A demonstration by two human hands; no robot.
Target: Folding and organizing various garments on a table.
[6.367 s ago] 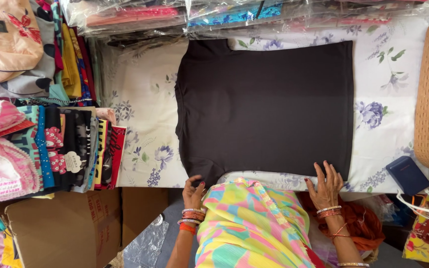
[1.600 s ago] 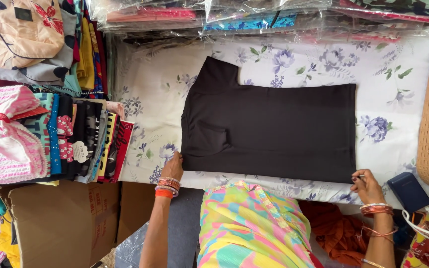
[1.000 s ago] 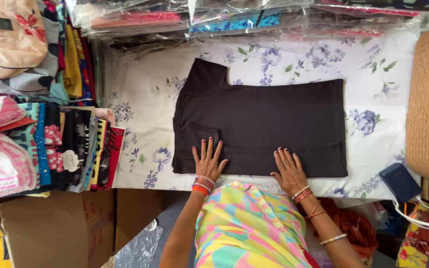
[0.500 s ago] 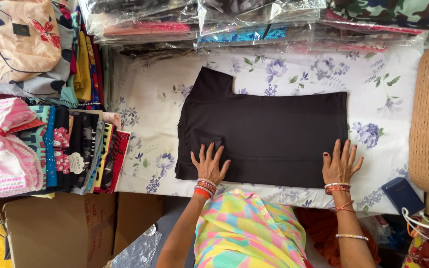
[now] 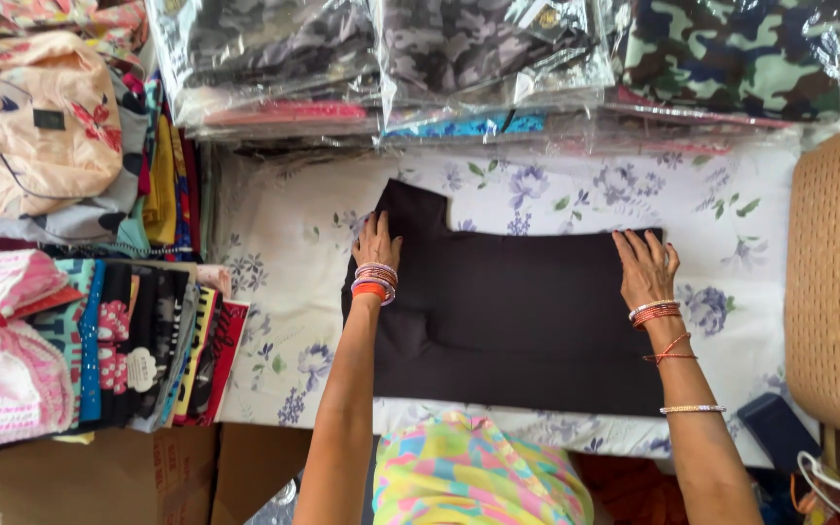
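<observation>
Both hands lie flat, fingers spread, gripping nothing: left hand (image 5: 377, 247) on the black shirt (image 5: 517, 321) by its sleeve, right hand (image 5: 646, 267) at its far corner.

a clothing shop: bagged garments (image 5: 498, 58), stacked folded fabrics (image 5: 138, 340).

One black garment (image 5: 517, 331), half folded, flat on one floral sheet (image 5: 274, 282). Two hands on it: left hand (image 5: 376, 243) at the far left corner of the garment, right hand (image 5: 646, 267) at the far right corner. Three plastic-wrapped camouflage packs (image 5: 498, 49) in a row beyond the garment, plus a few thinner bagged ones underneath, too squashed to count. One stack of folded clothes (image 5: 138, 340) standing on edge left of the garment, too many to count. One wicker basket (image 5: 838, 282) right of it. One cardboard box (image 5: 99, 481) near left.
</observation>
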